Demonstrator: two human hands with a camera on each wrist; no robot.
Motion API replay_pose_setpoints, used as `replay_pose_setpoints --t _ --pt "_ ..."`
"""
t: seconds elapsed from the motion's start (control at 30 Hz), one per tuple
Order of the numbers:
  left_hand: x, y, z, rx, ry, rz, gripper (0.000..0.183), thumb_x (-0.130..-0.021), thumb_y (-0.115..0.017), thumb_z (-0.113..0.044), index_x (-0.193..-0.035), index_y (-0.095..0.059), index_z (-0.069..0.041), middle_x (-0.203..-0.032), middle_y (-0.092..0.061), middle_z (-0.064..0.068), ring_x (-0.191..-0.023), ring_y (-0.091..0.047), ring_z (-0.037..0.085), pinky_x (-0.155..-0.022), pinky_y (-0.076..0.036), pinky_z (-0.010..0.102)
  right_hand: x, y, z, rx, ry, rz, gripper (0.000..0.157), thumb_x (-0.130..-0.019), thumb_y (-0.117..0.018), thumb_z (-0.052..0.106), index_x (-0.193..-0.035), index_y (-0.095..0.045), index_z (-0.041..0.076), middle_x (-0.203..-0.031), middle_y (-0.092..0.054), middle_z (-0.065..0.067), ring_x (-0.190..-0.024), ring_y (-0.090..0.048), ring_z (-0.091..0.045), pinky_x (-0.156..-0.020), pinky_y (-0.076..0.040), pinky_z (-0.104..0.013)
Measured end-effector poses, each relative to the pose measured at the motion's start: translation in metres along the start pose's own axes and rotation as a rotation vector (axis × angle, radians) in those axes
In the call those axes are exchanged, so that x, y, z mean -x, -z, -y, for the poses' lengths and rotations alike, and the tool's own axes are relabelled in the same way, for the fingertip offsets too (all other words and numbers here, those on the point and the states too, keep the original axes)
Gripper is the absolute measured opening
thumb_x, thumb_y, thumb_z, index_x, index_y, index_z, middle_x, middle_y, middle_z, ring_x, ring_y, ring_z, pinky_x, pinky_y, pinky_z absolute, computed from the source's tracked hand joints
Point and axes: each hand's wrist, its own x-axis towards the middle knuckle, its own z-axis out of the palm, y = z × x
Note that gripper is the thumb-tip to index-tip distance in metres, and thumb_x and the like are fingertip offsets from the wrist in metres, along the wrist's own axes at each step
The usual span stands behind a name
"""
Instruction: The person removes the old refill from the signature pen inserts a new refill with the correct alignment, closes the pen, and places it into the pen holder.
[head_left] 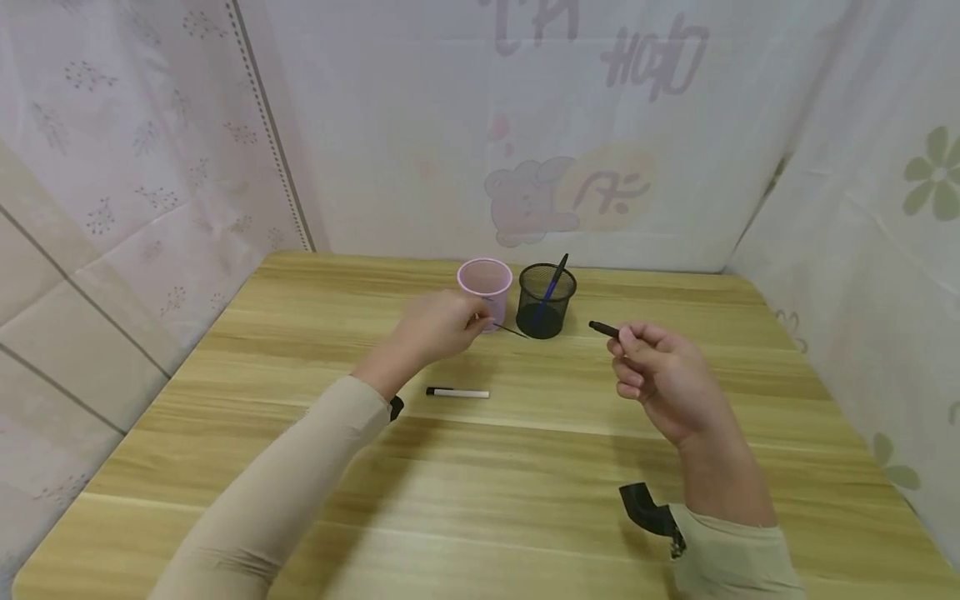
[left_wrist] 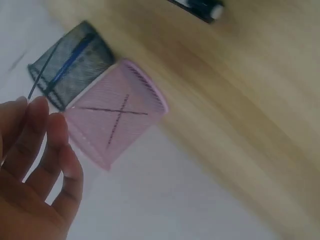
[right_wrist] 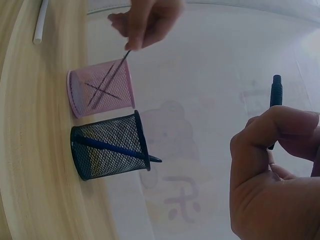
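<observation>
My left hand [head_left: 447, 323] pinches a thin dark stick [left_wrist: 46, 66] between thumb and fingertips. The stick passes in front of the mesh cups. Behind that hand stands a pink mesh cup [head_left: 486, 279], with thin dark crossed lines showing on its side; whether they are inside I cannot tell. Beside it a black mesh cup [head_left: 531, 321] holds a blue pen [head_left: 552, 282] with a dark end, leaning above the rim. Over to the right, my right hand [head_left: 667, 375] grips a short black pen-like piece [right_wrist: 276, 91], its narrow stepped end sticking out past the fingers.
A white pen with a black cap [head_left: 459, 393] lies on the wooden table [head_left: 480, 500], nearer than the cups. Printed cloth [head_left: 390, 125] hangs behind the table and along both sides. Black devices [head_left: 645, 510] are strapped at the wrists.
</observation>
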Motion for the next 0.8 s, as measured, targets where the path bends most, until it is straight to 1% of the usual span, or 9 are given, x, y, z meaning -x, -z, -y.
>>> replay_pose_setpoints --t 0.07,0.17,0.27,0.4,0.47,0.53,0.67,0.8 --pt "-0.005 -0.005 0.0 -0.073 -0.022 0.044 0.017 -0.107 -0.065 -0.034 -0.106 -0.078 -0.022 -0.091 -0.074 -0.004 -0.075 -0.065 0.015 -0.066 -0.055 0.039 0.0 -0.001 0.0 0.009 0.0 0.001 0.014 -0.113 -0.05 0.024 -0.109 -0.052 0.011 -0.096 -0.055 0.003 -0.067 -0.035 -0.008 -0.058 -0.038 -0.02" --pt "-0.01 -0.01 0.0 -0.181 -0.057 0.097 0.019 -0.108 -0.063 -0.034 -0.101 -0.076 -0.022 -0.086 -0.071 -0.002 -0.073 -0.064 0.018 -0.064 -0.057 0.041 -0.002 -0.001 0.0 0.018 0.001 -0.003 0.015 -0.113 -0.05 0.024 -0.11 -0.051 0.01 -0.096 -0.055 0.002 -0.067 -0.036 -0.008 -0.058 -0.039 -0.019" --pt "-0.015 -0.014 0.0 -0.264 -0.067 0.158 0.018 -0.106 -0.066 -0.033 -0.1 -0.076 -0.02 -0.083 -0.07 -0.002 -0.074 -0.067 0.022 -0.066 -0.059 0.044 -0.002 0.001 0.001 0.022 0.01 -0.005 0.015 -0.113 -0.05 0.024 -0.11 -0.05 0.01 -0.096 -0.054 0.002 -0.067 -0.035 -0.008 -0.058 -0.038 -0.02" --pt "-0.021 -0.02 0.001 -0.361 -0.07 0.254 0.018 -0.104 -0.067 -0.032 -0.099 -0.076 -0.017 -0.088 -0.073 0.0 -0.078 -0.07 0.024 -0.07 -0.062 0.044 -0.002 0.003 0.0 0.018 0.015 -0.004 0.015 -0.113 -0.051 0.024 -0.109 -0.052 0.01 -0.095 -0.054 0.003 -0.066 -0.035 -0.009 -0.058 -0.037 -0.02" --pt "-0.023 -0.022 0.002 -0.391 -0.068 0.285 0.018 -0.104 -0.066 -0.03 -0.097 -0.075 -0.016 -0.092 -0.074 0.001 -0.078 -0.07 0.024 -0.07 -0.062 0.043 -0.002 0.005 0.0 0.014 0.014 -0.005 0.015 -0.113 -0.052 0.025 -0.108 -0.053 0.01 -0.095 -0.055 0.003 -0.066 -0.036 -0.008 -0.058 -0.037 -0.02" --pt "-0.024 -0.025 0.003 -0.418 -0.069 0.304 0.017 -0.105 -0.064 -0.026 -0.096 -0.074 -0.016 -0.094 -0.074 0.001 -0.078 -0.069 0.023 -0.07 -0.061 0.041 -0.003 0.006 -0.001 0.008 0.013 -0.004 0.014 -0.112 -0.053 0.024 -0.108 -0.053 0.01 -0.095 -0.055 0.003 -0.066 -0.038 -0.008 -0.058 -0.038 -0.02" --pt "-0.028 -0.029 0.003 -0.417 -0.069 0.306 0.015 -0.105 -0.061 -0.018 -0.099 -0.075 -0.015 -0.099 -0.076 0.003 -0.082 -0.07 0.023 -0.071 -0.062 0.042 -0.003 0.008 -0.003 0.002 0.012 0.003 0.014 -0.112 -0.054 0.024 -0.108 -0.054 0.01 -0.095 -0.056 0.002 -0.066 -0.04 -0.007 -0.058 -0.039 -0.02" --pt "-0.032 -0.035 0.001 -0.416 -0.069 0.3 0.015 -0.104 -0.06 -0.013 -0.102 -0.075 -0.014 -0.101 -0.077 0.004 -0.086 -0.073 0.025 -0.073 -0.063 0.043 -0.004 0.012 -0.005 0.0 0.018 0.005 0.014 -0.112 -0.053 0.024 -0.111 -0.052 0.01 -0.095 -0.056 0.003 -0.066 -0.036 -0.009 -0.058 -0.037 -0.02"
